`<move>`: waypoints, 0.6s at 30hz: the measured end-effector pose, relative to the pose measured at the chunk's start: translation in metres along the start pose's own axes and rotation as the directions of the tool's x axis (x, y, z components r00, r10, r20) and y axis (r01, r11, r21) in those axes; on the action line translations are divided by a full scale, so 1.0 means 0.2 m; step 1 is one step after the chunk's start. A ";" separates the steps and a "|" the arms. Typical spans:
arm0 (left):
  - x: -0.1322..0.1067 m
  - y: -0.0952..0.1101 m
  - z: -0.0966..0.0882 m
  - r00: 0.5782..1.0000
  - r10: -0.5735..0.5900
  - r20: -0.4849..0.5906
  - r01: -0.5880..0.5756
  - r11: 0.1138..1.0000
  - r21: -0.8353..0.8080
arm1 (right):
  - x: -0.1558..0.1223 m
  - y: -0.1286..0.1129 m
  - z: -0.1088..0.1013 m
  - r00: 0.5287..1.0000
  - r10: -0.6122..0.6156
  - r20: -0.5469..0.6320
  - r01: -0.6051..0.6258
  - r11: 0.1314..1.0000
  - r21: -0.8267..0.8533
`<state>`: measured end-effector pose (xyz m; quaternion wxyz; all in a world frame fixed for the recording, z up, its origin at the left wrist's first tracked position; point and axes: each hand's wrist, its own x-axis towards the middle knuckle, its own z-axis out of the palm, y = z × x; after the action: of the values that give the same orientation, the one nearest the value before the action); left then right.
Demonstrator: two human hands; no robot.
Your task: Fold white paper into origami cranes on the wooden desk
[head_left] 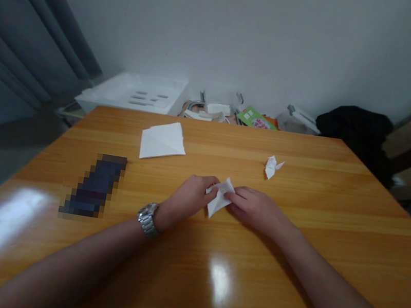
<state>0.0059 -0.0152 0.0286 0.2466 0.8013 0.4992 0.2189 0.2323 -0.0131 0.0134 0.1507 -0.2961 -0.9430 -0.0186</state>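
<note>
A small piece of folded white paper (219,198) is held between my two hands, just above the wooden table (270,284). My left hand (194,196), below a metal wristwatch (148,219), pinches its left edge with thumb and fingers. On the opposite edge, the fingers of my right hand (250,205) are closed on the same paper. Its outline is roughly diamond-shaped, with one point towards me. Beyond my right hand lies a small folded paper figure (272,167) with pointed ends. My fingertips are partly hidden behind the paper.
White paper sheets (163,141) lie at the back left of the table. A blurred-out dark flat object (96,186) is on the left. Past the far edge stand a white tray (138,88), a green booklet (255,117) and a black heap (354,126).
</note>
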 end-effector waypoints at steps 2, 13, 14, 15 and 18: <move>0.00 0.00 0.00 1.000 -0.010 -0.003 0.010 0.999 -0.030 | -0.01 0.01 -0.01 1.000 0.006 -0.011 -0.006 1.000 -0.003; 0.01 -0.01 0.02 0.997 -0.067 0.033 0.074 0.938 -0.339 | -0.04 0.06 -0.02 0.995 0.010 -0.100 -0.005 0.998 0.055; 0.01 -0.01 0.03 0.996 -0.065 0.056 0.082 0.912 -0.401 | -0.04 0.06 -0.02 0.994 0.006 -0.111 0.001 0.998 0.066; 0.01 -0.02 0.04 0.995 -0.057 0.082 0.089 0.882 -0.463 | -0.04 0.06 -0.02 0.993 0.002 -0.121 0.007 0.997 0.078; 0.01 -0.04 0.07 0.990 -0.016 0.140 0.100 0.780 -0.617 | -0.04 0.07 -0.02 0.990 -0.007 -0.142 0.021 0.995 0.096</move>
<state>0.0091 -0.0128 0.0124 0.5350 0.6714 0.4068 0.3124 0.2483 -0.0072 0.0142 0.2314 -0.2796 -0.9318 0.0056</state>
